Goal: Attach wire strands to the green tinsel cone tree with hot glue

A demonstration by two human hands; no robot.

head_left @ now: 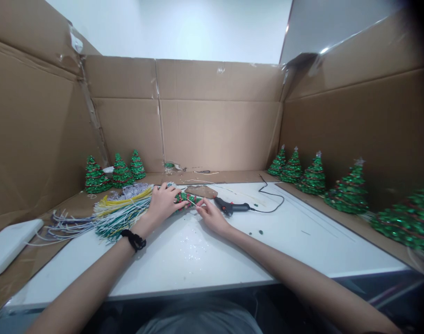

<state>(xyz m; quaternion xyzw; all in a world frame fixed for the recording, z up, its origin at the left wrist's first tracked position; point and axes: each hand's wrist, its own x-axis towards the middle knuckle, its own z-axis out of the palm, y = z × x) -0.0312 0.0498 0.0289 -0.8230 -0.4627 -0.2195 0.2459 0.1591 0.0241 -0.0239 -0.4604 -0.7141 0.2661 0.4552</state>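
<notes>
A small green tinsel Christmas tree point(181, 202) with red trim lies on its side on the white tabletop. My left hand point(163, 200) is wrapped over its left part and hides that end. Just right of the tree, my right hand point(209, 214) pinches a thin white strand point(192, 202) whose far end reaches the tree. A black glue gun point(232, 207) lies right beside my right hand, its nozzle end toward the tree. Under and left of my left wrist spreads a pile of white, yellow and green wire strands point(123, 213).
Finished-looking green trees stand at the left point(95, 176) and along the right wall point(312, 174). The glue gun's black cord point(279, 204) curves toward the back. Cardboard walls point(222, 134) enclose the table point(212, 264). A white box-like object point(15, 243) lies far left.
</notes>
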